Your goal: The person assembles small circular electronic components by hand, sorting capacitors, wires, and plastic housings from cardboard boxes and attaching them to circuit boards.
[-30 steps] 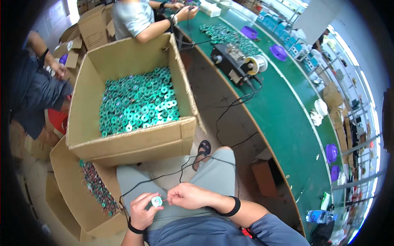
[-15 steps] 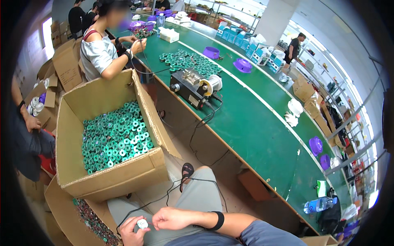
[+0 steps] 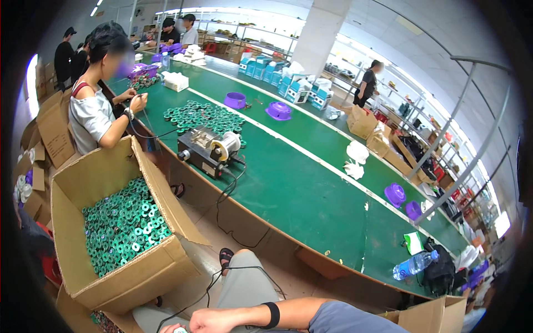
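Observation:
At the lower edge, my left hand (image 3: 170, 329) is mostly cut off by the frame. Its fingers close round a small white round part (image 3: 180, 330). Right beside it, my right hand (image 3: 210, 321) is curled in a fist, back of the hand up. Whatever lies in its fingers is hidden. A black cord (image 3: 209, 289) loops over my legs and runs down close to the left hand. To the left stands a big open cardboard box (image 3: 141, 266) holding many green ring-shaped parts (image 3: 119, 230).
A long green workbench (image 3: 300, 194) carries a small black machine with a wire spool (image 3: 205, 152), a heap of green rings (image 3: 202, 117), purple housings (image 3: 278, 111) and a water bottle (image 3: 415, 265). Another person (image 3: 97, 111) works at its far left. A cardboard box (image 3: 436, 316) stands at the lower right.
The view has tilted up and turned right, so the bench and box shift left and my hands sink toward the lower edge. Both hands stay close together, the white part still in the left.

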Demonstrator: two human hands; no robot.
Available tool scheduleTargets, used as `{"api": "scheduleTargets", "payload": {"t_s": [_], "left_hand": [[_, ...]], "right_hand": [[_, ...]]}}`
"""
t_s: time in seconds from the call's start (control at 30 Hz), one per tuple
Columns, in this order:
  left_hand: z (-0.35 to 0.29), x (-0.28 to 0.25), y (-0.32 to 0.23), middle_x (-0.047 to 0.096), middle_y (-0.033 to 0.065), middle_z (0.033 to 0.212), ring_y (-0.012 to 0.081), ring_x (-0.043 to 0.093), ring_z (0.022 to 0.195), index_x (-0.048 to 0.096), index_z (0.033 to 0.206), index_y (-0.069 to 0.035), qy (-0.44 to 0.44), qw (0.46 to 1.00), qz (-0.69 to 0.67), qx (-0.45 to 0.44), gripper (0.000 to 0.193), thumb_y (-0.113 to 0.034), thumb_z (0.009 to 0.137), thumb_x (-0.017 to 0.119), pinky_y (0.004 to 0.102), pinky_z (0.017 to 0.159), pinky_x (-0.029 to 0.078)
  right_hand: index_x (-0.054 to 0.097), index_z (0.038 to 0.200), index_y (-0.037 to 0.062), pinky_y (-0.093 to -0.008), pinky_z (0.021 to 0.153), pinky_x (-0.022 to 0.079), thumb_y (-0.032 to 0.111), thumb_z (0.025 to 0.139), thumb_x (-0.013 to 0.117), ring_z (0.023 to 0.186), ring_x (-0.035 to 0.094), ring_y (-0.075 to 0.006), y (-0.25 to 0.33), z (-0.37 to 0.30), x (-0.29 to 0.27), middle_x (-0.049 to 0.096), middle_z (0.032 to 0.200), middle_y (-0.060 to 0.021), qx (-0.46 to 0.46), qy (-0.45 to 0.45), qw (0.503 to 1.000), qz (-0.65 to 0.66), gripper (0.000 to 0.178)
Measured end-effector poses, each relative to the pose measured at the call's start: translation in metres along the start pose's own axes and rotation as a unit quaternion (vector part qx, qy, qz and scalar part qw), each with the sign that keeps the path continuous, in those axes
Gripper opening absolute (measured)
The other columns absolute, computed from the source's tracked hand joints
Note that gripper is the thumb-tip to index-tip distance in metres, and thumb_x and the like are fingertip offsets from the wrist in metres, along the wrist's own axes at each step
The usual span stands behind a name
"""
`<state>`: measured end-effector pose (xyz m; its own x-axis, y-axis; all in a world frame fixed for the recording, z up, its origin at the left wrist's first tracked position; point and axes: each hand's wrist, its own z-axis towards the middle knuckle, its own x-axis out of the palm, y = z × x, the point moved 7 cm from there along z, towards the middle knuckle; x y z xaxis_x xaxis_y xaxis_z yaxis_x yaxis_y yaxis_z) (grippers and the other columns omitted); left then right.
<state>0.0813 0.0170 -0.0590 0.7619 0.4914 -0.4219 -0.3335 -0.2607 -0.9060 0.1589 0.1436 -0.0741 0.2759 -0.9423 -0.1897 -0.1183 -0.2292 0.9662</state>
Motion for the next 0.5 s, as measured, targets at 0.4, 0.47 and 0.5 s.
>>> {"api": "scheduleTargets", "payload": {"t_s": [0.4, 0.47, 0.5], "left_hand": [[0.013, -0.027, -0.018, 0.070, 0.0167, 0.105, 0.0295, 0.065, 0.095, 0.068, 0.108, 0.005, -0.044, 0.993, 0.066, 0.090, 0.020, -0.002, 0.090, 0.062, 0.0375, 0.088, 0.051], [0.024, -0.047, -0.027, 0.070, 0.0167, 0.106, 0.0290, 0.066, 0.095, 0.067, 0.109, 0.005, -0.076, 0.988, 0.077, 0.105, 0.022, 0.002, 0.088, 0.065, 0.0385, 0.089, 0.051], [0.029, -0.057, -0.041, 0.070, 0.0167, 0.106, 0.0287, 0.066, 0.096, 0.067, 0.110, 0.006, -0.105, 0.982, 0.096, 0.121, 0.022, 0.003, 0.088, 0.064, 0.0380, 0.090, 0.051]], "right_hand": [[0.071, 0.086, 0.0010, -0.0403, 0.064, 0.053, 0.024, 0.088, 0.066, 0.068, 0.067, -0.0322, 0.055, -0.060, -0.065, 0.070, 0.077, -0.0165, -0.112, -0.328, 0.918, -0.192, 0.024], [0.046, 0.071, 0.0047, -0.0400, 0.062, 0.045, 0.024, 0.084, 0.072, 0.068, 0.052, -0.0269, 0.027, -0.077, -0.088, 0.051, 0.078, -0.0092, -0.061, -0.347, 0.925, -0.139, 0.035], [0.044, 0.069, 0.0038, -0.0392, 0.060, 0.043, 0.019, 0.083, 0.071, 0.065, 0.052, -0.0262, 0.034, -0.091, -0.103, 0.051, 0.075, -0.0088, -0.061, -0.371, 0.917, -0.133, 0.034]]}}
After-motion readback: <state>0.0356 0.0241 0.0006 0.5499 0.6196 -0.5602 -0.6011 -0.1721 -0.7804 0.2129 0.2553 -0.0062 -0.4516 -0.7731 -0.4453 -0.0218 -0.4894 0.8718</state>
